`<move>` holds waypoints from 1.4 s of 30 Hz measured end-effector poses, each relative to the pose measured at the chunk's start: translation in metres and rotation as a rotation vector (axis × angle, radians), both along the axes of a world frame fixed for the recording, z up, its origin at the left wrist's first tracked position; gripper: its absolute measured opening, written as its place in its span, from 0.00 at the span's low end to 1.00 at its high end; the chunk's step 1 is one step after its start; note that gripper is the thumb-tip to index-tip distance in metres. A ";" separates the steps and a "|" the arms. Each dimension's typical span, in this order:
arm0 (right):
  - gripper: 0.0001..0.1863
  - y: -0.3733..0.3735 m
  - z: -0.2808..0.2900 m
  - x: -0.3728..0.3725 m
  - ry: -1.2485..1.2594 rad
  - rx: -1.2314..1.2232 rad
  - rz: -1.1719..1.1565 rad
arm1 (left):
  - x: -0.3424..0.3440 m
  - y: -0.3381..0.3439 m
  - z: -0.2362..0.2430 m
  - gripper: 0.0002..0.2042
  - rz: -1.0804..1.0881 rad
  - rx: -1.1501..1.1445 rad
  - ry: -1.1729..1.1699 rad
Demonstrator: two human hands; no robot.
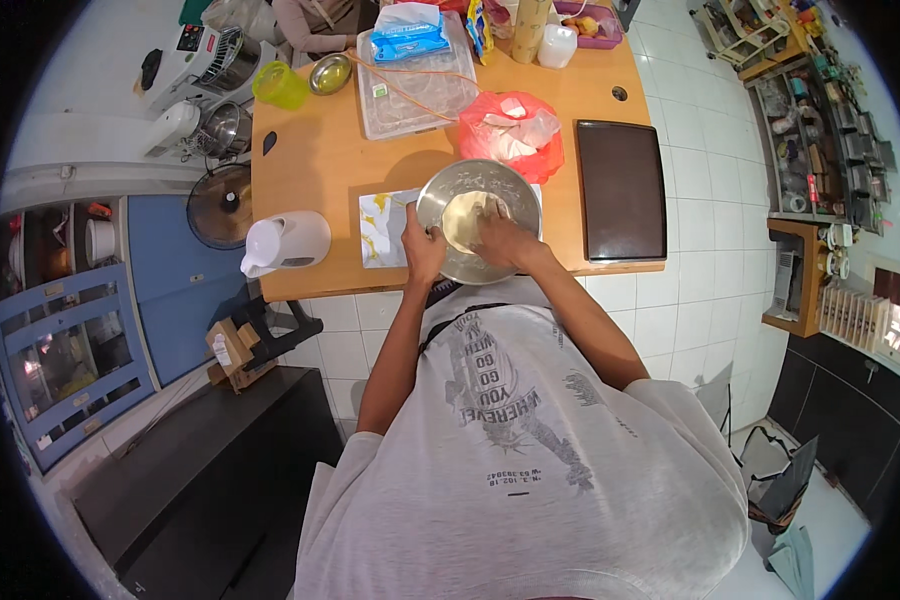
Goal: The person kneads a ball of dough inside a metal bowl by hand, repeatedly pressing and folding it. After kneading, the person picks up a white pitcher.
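Note:
A round steel mixing bowl (452, 178) stands at the near edge of the wooden table, partly over a white and yellow patterned sheet (382, 232). In it lies a pale, smooth lump of dough (458, 222), and bits of dough cling to the inner wall. My left hand (422, 246) grips the bowl's left rim, the thumb over the edge and the fingers outside. From the right, my right hand (503, 238) reaches inside with its fingers pressed into the dough. Its fingertips are partly hidden there.
A white electric kettle (295, 240) stands at the left. Behind the bowl is a red plastic bag (515, 135); a dark baking tray (622, 190) lies right. Farther back are a clear lidded container (425, 105), a blue wipes pack (410, 40) and a yellow-green cup (278, 86). Another person's sleeve (305, 25) shows at the far side.

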State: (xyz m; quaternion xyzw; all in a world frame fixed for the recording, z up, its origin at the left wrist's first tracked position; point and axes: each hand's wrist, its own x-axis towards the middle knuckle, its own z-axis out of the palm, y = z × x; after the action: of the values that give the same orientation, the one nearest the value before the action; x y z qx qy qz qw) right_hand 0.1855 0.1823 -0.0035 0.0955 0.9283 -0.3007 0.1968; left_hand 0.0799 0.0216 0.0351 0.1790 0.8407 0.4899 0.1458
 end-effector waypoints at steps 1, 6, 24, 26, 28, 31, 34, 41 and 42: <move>0.46 -0.006 0.007 0.002 0.007 0.058 -0.001 | 0.000 -0.002 -0.002 0.27 0.007 -0.013 -0.006; 0.46 -0.010 0.025 -0.004 -0.017 0.145 0.085 | -0.001 -0.005 -0.005 0.26 0.016 -0.029 0.039; 0.46 -0.007 0.076 -0.005 -0.151 -0.218 -0.056 | 0.004 -0.004 -0.002 0.28 0.017 -0.070 -0.020; 0.45 -0.015 0.048 -0.003 -0.119 -0.071 0.005 | 0.003 -0.008 -0.011 0.29 0.025 -0.052 0.008; 0.45 -0.019 0.037 -0.003 -0.104 0.021 0.035 | 0.003 -0.006 -0.012 0.30 0.027 -0.048 0.004; 0.44 -0.018 0.043 -0.005 -0.110 0.015 0.039 | 0.005 -0.004 -0.004 0.31 0.032 -0.063 -0.033; 0.45 -0.010 0.051 -0.002 -0.054 -0.108 0.007 | 0.007 -0.008 -0.001 0.31 0.042 -0.067 -0.027; 0.43 -0.017 0.040 0.012 0.040 -0.134 -0.060 | 0.009 -0.016 -0.002 0.32 0.091 -0.041 0.008; 0.42 -0.020 0.034 0.012 0.065 -0.068 -0.023 | 0.007 -0.015 0.003 0.32 0.089 -0.055 0.012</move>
State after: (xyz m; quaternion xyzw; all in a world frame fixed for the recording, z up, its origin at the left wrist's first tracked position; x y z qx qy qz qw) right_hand 0.1977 0.1626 0.0300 0.0896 0.9223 -0.3371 0.1663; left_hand 0.0865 0.0069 0.0380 0.1402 0.8619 0.4714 0.1235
